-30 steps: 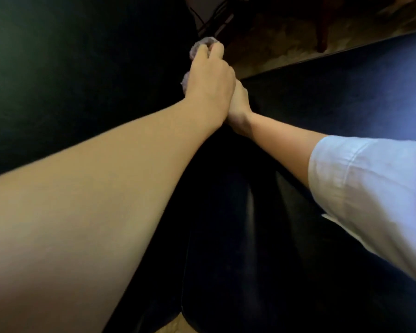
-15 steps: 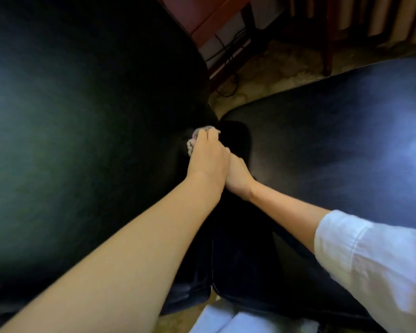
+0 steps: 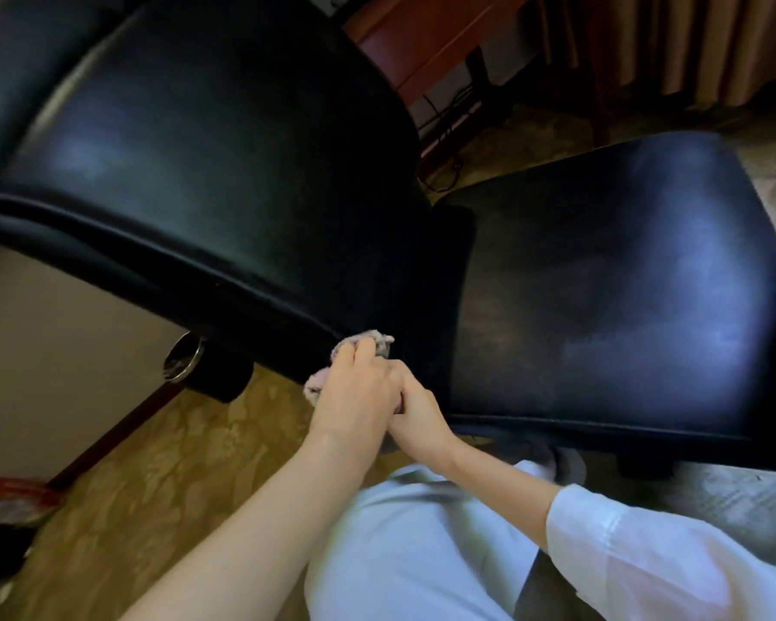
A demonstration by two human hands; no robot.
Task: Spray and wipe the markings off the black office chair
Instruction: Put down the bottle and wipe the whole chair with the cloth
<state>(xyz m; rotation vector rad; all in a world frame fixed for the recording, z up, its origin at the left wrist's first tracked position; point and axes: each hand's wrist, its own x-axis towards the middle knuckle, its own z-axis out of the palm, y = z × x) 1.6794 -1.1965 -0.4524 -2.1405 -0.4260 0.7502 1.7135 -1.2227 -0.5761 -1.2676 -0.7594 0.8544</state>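
The black office chair (image 3: 287, 244) fills the view from 9 o'clock round to 3; no spray bottle shows, so I judge the spraying done and the wiping under way. Its backrest (image 3: 189, 141), at 10 o'clock, carries a pale hazy patch, and its seat (image 3: 601, 280), at 3 o'clock, carries more; whether these are markings, wet film or glare I cannot tell, so how much is left is uncertain. Just below centre, where backrest meets seat, the left hand (image 3: 357, 398) has its fingers curled round a bunched pinkish cloth (image 3: 377, 347), pressing it to the backrest's lower edge; the right hand (image 3: 420, 419), touching it on its 4 o'clock side, is half hidden; whether it grips the cloth I cannot tell.
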